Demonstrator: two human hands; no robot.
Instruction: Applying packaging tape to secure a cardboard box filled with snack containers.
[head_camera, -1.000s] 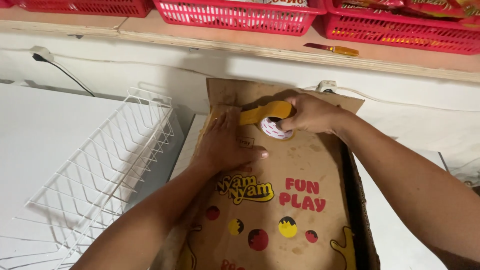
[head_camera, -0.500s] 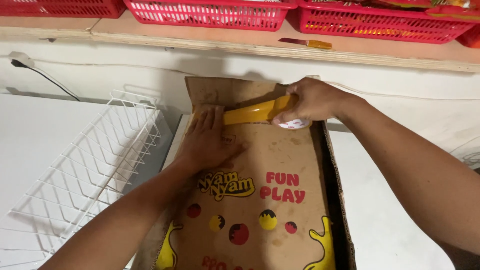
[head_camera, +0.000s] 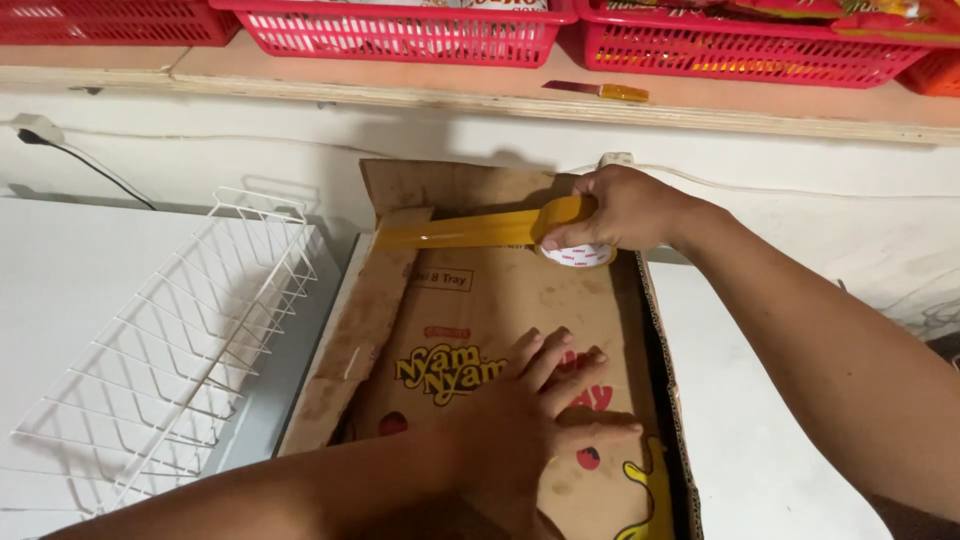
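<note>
A flattened brown cardboard box (head_camera: 470, 300) with coloured print lies on a white surface in front of me. My right hand (head_camera: 625, 205) grips a roll of brown packing tape (head_camera: 575, 245) at the box's far right edge. A strip of tape (head_camera: 460, 232) stretches from the roll leftward to the far left flap. My left hand (head_camera: 545, 395) lies flat, fingers spread, on the middle of the box, pressing it down.
A white wire rack (head_camera: 170, 340) lies left of the box. Behind, a wooden shelf (head_camera: 480, 95) carries red plastic baskets (head_camera: 400, 30) and a utility knife with a yellow handle (head_camera: 600, 91). A cable and a plug (head_camera: 35, 130) run along the white wall.
My right hand has pulled the roll to the right, drawing out a longer strip of tape. My left hand has moved from the far left flap down to the box's middle.
</note>
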